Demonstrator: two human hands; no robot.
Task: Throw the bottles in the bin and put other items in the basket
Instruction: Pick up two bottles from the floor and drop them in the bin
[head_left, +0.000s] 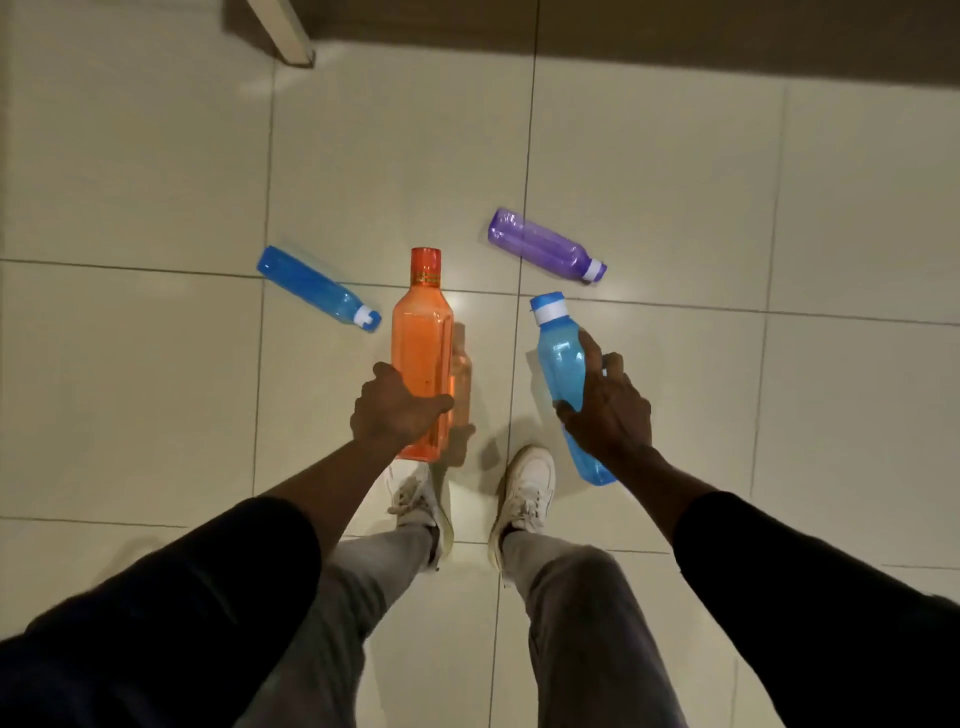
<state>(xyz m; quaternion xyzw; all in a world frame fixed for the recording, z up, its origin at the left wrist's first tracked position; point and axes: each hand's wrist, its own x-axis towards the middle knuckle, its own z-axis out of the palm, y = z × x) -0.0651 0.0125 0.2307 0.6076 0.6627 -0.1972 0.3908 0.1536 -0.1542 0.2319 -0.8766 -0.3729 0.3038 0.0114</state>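
Orange plastic catches the light as a person, seen from above, grips an orange bottle (422, 353) in the left hand (395, 410). The fingers curl round the bottle's lower body and the thumb lies across its front. The cap points away from the person, and the base hangs just ahead of the white sneakers (524, 488).

The right hand (610, 405) holds a pale blue bottle (560, 358) by its middle. The thumb is clamped on the near side, one finger is stretched up along the bottle's flank, and the other fingers wrap behind it. Its blue-and-white cap tilts away and slightly left.

Two more bottles lie on their sides on the glossy cream tiled floor (675, 182). A darker blue bottle (311, 287) rests left of the orange one, its white-collared cap close to that bottle's shoulder. A purple bottle (543, 244) lies beyond the pale blue bottle, its white cap near the held bottle's cap.

Dark sleeves (810, 613) cover both forearms, and grey trousers (587, 613) show below. A pale furniture leg (283, 31) stands at the top edge.
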